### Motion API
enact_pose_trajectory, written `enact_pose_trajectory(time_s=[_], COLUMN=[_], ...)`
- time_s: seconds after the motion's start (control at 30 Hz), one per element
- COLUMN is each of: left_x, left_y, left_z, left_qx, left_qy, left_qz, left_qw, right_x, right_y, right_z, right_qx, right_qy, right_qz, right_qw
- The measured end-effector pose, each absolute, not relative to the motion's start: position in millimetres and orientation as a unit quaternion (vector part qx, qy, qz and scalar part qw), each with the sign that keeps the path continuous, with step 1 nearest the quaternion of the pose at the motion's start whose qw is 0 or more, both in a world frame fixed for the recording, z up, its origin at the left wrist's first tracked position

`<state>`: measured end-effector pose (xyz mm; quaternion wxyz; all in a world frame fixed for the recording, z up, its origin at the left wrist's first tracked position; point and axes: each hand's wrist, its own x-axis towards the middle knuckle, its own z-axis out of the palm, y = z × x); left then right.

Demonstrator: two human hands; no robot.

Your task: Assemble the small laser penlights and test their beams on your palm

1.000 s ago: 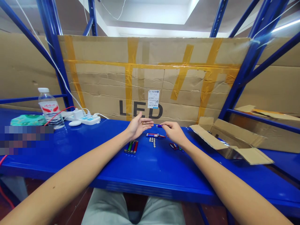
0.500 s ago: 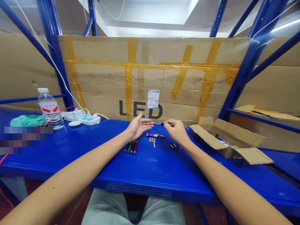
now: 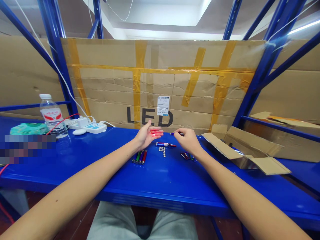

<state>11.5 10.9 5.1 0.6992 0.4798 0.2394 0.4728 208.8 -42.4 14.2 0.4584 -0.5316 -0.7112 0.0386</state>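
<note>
In my right hand [image 3: 188, 139], closed around it, is a slim dark blue-purple laser pointer [image 3: 172, 133], aimed leftward. Its red light falls on the fingers of my left hand [image 3: 147, 135], which is held open with the palm turned toward it. Below the hands lie a blue and red pen-shaped light [image 3: 162, 144] with a carabiner clip and a cluster of button cells [image 3: 163, 150]. Several coloured metal tubes [image 3: 140, 157] lie side by side near my left wrist. Coloured carabiner clips [image 3: 187, 156] are bunched under my right wrist.
An opened cardboard box [image 3: 246, 150] with items inside stands on the right of the blue table [image 3: 160, 183]. On the left are a water bottle [image 3: 53, 116], a power strip [image 3: 95, 127] and a green packet [image 3: 29, 128]. A large cardboard panel [image 3: 112, 90] rises behind.
Red light now shows on my left fingers, where none was before. Both hands have stayed nearly in place, the right one still gripping the laser pointer.
</note>
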Motion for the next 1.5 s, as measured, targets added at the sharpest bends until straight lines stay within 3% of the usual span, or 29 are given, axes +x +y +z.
enact_pose_trajectory(time_s=[0.97, 1.5], left_x=[11.5, 11.6], left_y=[9.5, 9.4], left_z=[4.6, 7.4], left_qx=[0.488, 0.482], left_qy=[0.24, 0.243], left_qz=[0.461, 0.488], left_qw=[0.701, 0.686], right_x=[210.6, 208.8], right_y=[-44.5, -41.8], right_z=[15.0, 9.1], right_qx=[-0.496, -0.494], right_qy=[-0.705, -0.765], right_qz=[0.013, 0.04], right_qw=[0.506, 0.412])
